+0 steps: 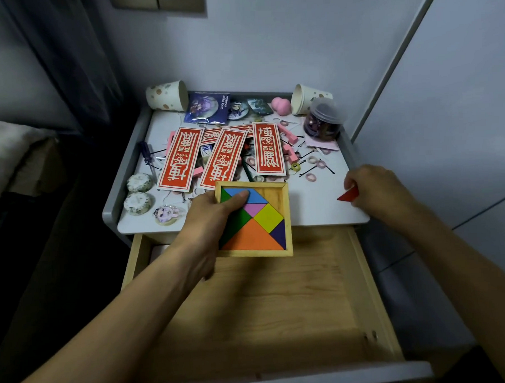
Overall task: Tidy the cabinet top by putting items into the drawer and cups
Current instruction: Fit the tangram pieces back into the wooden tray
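Observation:
My left hand grips the left edge of a wooden tangram tray, thumb on the blue piece. The tray hangs over the cabinet top's front edge and the open wooden drawer. My right hand pinches a red triangular tangram piece just above the cabinet top at the right front. Two spotted paper cups lie on their sides at the back, one at the left and one at the right.
Three red cards lie across the middle, over pink blocks, hairpins and hair ties. Badges and a dark packet sit at the back, a clear jar back right, two round tins and a screwdriver at the left. A wall stands behind.

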### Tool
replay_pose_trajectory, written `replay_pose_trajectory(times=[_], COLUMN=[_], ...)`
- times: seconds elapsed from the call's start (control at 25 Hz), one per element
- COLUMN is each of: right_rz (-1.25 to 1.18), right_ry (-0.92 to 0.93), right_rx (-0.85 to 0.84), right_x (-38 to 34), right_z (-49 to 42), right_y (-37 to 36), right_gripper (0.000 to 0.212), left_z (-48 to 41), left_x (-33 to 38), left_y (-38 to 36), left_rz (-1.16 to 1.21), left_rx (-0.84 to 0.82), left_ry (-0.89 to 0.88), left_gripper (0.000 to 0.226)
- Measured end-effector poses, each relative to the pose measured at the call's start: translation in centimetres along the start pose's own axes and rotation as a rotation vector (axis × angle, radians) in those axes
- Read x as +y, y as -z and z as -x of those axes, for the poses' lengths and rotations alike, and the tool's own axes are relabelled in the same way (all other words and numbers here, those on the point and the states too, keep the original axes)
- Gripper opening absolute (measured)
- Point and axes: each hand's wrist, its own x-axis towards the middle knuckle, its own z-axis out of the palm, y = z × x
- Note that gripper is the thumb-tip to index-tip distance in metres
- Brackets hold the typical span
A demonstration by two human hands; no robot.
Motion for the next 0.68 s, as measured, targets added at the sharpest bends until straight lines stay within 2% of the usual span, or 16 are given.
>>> replay_pose_trajectory(times=[0.24,0.36,0.52,0.56,0.68], right_rz=[0.024,-0.094,-0.001,-0.093,-0.590], right_ry=[0.088,0.035,-0.045,-0.024,0.121], right_rx=[-0.016,-0.059,0.013,0.062,0.234], right_x=[0.5,0.3,-0.7,-1.5,-4.7], right_z=[0.1,0.0,-0.1,0.2,1.7], right_y=[0.5,0.6,0.8,1.2,2.4], right_gripper=[0.026,0.024,0.021,0.022,0.019], left_z=[0.2,0.3,0.4,0.4,0.4], left_x=[-0.2,-0.3,0.0,0.0,0.1], left_y=[-0.2,0.1,0.1,0.1,0.1], left_rz=[-0.029,-0.032,-0.036,-0.031,-0.008], left_rx=[-0.058,-0.058,-0.052,-0.052,-0.034], left_ry=[0.024,0.035,0.036,0.037,0.038], left_gripper=[0.019,0.021,0.022,0.024,0.026])
